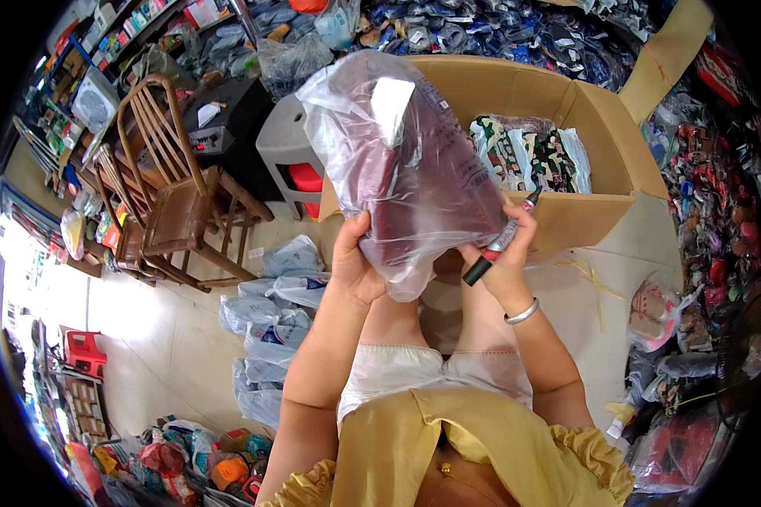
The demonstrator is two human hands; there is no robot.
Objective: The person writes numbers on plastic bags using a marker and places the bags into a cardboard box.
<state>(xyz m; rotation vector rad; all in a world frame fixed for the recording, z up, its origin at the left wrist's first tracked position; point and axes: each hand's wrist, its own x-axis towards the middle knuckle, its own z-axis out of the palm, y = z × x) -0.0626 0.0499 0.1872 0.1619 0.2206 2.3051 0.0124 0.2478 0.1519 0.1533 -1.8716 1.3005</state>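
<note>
A clear plastic bag [418,184] with dark red contents is held up in front of me, above my knees. My left hand [357,266] grips its lower left edge, thumb on top. At its lower right edge, my right hand [504,253] pinches the bag while also holding a marker pen [500,237]. The marker has a grey and red barrel, with a black end pointing down and a dark tip up. A white label or patch [392,108] shows on the bag. What exactly is inside cannot be told. Behind it stands an open cardboard box [583,218] containing camouflage-patterned packs [533,152].
Grey plastic-wrapped bundles [279,329] lie on the floor at left. A wooden chair [177,209] and a grey plastic stool [285,139] stand beyond them. Piles of bagged goods [716,241] line the right side. Yellow strapping [593,282] lies near the box.
</note>
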